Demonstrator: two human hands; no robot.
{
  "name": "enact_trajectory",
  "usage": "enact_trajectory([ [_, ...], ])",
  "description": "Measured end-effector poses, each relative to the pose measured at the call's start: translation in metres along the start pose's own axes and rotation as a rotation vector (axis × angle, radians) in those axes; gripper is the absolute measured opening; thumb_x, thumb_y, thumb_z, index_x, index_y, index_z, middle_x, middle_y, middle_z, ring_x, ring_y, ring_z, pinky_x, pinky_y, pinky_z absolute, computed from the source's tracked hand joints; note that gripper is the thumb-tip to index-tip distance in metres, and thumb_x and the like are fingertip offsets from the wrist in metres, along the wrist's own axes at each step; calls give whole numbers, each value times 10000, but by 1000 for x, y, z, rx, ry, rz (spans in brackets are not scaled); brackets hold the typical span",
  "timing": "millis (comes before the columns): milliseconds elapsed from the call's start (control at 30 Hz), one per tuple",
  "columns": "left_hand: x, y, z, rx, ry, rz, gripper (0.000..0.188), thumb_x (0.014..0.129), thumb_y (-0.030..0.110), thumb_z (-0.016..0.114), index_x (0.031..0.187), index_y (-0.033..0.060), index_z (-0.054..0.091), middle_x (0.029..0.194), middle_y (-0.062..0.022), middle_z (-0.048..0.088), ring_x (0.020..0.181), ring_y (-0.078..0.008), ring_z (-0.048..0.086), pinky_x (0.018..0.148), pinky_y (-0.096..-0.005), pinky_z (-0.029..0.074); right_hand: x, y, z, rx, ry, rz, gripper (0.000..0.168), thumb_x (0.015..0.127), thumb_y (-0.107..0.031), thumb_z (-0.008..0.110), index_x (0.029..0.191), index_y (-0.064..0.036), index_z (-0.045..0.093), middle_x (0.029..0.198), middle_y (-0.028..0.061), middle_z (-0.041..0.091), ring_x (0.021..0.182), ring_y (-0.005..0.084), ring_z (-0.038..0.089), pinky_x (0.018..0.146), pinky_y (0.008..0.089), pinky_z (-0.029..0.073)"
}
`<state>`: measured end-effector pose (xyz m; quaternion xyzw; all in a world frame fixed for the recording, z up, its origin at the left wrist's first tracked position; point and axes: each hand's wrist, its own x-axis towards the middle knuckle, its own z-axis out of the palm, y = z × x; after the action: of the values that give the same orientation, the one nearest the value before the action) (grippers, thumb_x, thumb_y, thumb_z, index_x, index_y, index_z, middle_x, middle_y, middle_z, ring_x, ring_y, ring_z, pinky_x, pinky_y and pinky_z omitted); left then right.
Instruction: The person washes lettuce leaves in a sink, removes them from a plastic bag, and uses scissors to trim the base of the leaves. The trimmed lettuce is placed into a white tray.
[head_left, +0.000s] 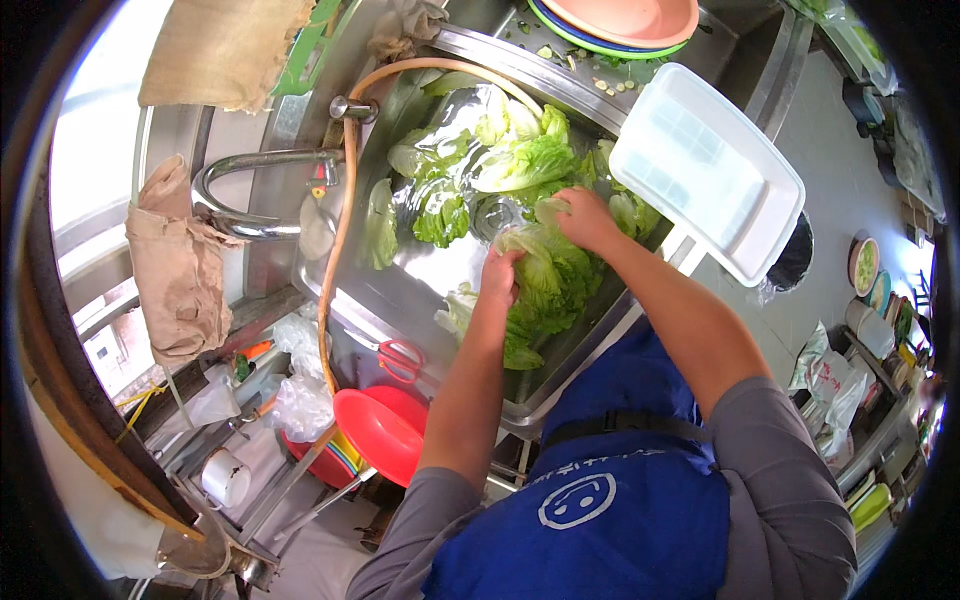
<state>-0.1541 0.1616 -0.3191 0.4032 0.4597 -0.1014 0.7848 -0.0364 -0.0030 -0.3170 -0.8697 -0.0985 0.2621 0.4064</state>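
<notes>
My left hand (501, 276) pinches the edge of a green lettuce leaf (536, 259) over a stainless steel sink basin (390, 300). Close by, my right hand (589, 219) grips a pale piece of lettuce (551, 212) between thumb and fingers. Whether both hands hold one leaf or separate leaves, I cannot tell. Several loose lettuce leaves (525, 161) float in the water around a round drain (495, 214). One single leaf (382, 225) lies along the basin's left side. My forearms hide part of the near side of the basin.
A white plastic tub (705, 161) sits across the basin's right rim. An orange hose (346, 217) loops past the curved metal faucet (247, 161). Red-handled scissors (401, 361) lie beside a red plastic bowl (382, 431). Stacked basins (630, 22) stand in the neighbouring sink.
</notes>
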Motion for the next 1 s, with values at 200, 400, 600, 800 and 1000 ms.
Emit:
enact_trajectory([
  [200,2,4,6,121,15,-39,322,849,-33,513,1161,24,567,1029,-113,650,898,-242,636,805,-379,525,-31,-52,-50,225,198,-131,196,814,-44,646,1009,-32,661,954,130,622,852,307,628,732,354,499],
  [400,15,0,6,124,-73,9,286,898,73,533,1180,48,568,1057,-101,639,896,-212,639,771,-362,532,-46,-92,-57,273,-67,-177,234,792,-138,680,998,-31,658,866,145,650,752,259,630,700,345,497],
  [600,1,22,8,26,-279,-108,349,964,294,537,1227,65,545,1102,-89,616,936,-217,654,771,-389,569,-29,-75,-26,564,-445,0,231,784,-112,684,983,-5,636,806,21,634,713,78,544,643,268,452],
  [800,7,13,-7,70,-236,-65,337,974,282,518,1225,58,542,1102,-99,619,954,-221,645,791,-381,561,-26,-74,-20,798,-522,105,241,780,-114,683,991,-8,635,831,26,651,741,82,576,662,270,466],
  [1000,6,11,-5,60,-138,-61,295,958,181,497,1213,44,553,1086,-92,629,962,-218,637,803,-349,535,-17,-27,25,203,-169,-66,280,769,-134,655,1025,-24,623,941,148,650,846,277,628,759,383,495],
])
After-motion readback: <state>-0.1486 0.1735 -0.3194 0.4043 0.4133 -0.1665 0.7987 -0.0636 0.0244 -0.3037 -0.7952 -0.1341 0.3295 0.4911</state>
